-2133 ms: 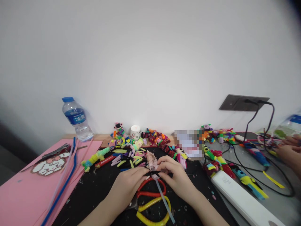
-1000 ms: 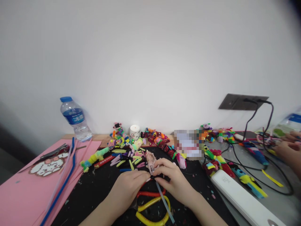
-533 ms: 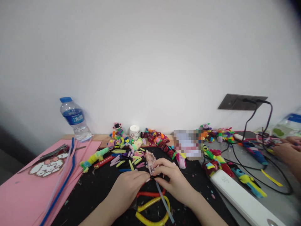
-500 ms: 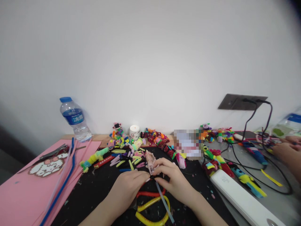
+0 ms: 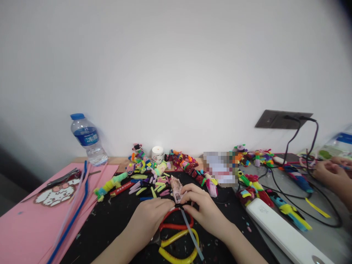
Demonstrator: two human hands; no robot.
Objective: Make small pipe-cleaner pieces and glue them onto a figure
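Note:
My left hand (image 5: 150, 218) and my right hand (image 5: 202, 209) meet at the middle of a black mat (image 5: 110, 223). Both pinch a small pale pink pipe-cleaner figure (image 5: 176, 187) where a black pipe cleaner wraps its lower end. A grey pipe cleaner (image 5: 191, 234) trails from the figure toward me. Under my hands lie red-handled scissors (image 5: 176, 223) and yellow-handled scissors (image 5: 177, 249).
Several short coloured pipe-cleaner pieces (image 5: 154, 183) and finished figures litter the mat. Pink paper sheets (image 5: 30, 220) with a blue pipe cleaner (image 5: 73, 216) lie left, a water bottle (image 5: 88, 139) behind. A white power strip (image 5: 283, 231), black cables and another person's hands (image 5: 331, 176) are right.
My hands stay on the pink figure with only slight finger shifts; the right fingers moved a little along the black wrap. The other person's hands at the right edge moved slightly.

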